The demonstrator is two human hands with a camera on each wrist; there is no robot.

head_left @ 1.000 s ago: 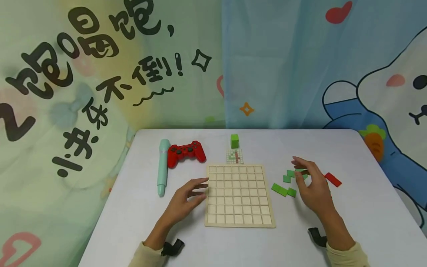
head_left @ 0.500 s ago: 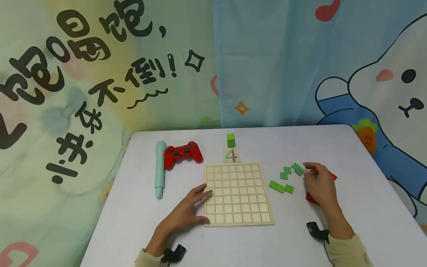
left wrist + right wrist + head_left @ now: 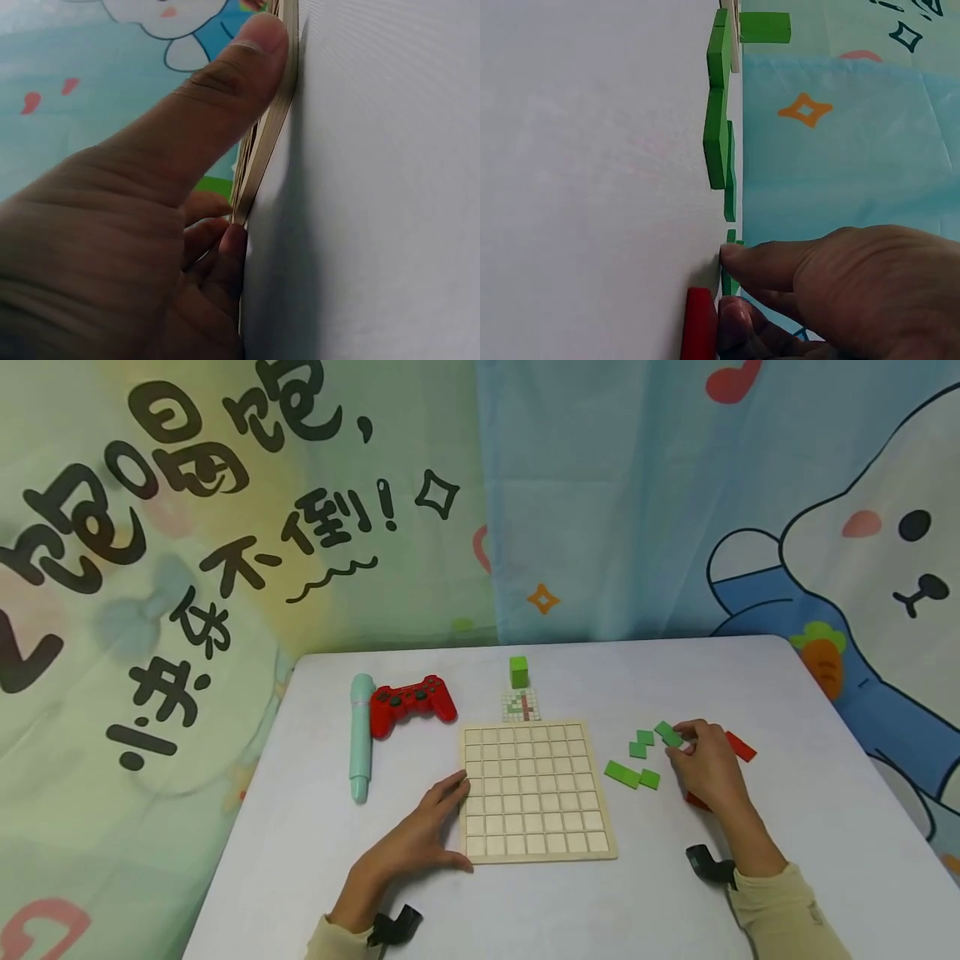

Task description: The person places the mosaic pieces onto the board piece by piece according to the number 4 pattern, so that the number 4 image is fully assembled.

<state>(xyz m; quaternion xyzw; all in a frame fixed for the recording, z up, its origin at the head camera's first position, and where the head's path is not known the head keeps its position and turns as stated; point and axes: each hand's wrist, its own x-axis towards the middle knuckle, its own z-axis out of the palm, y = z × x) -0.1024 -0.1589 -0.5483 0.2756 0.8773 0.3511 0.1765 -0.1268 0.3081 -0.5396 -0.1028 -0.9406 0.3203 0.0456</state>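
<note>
A wooden grid board lies flat at the table's middle. My left hand rests at its left edge, fingers along the side and thumb at the near left corner; the left wrist view has the thumb against the board's rim. Beyond the board's right side, my right hand pinches the end of a green tile between thumb and fingers; the tile is on the table. Several green tiles lie left of this hand. A red tile shows beyond it, and another red tile is partly hidden below it.
Behind the board are a small grid pattern card and a green block. A red game controller and a mint-green pen-shaped stick lie at the back left. A printed curtain hangs behind the table.
My left hand has settled from hovering beside the board onto its edge and corner. My right hand moved right and down, then back left to the green tile. The head view has shifted slightly.
</note>
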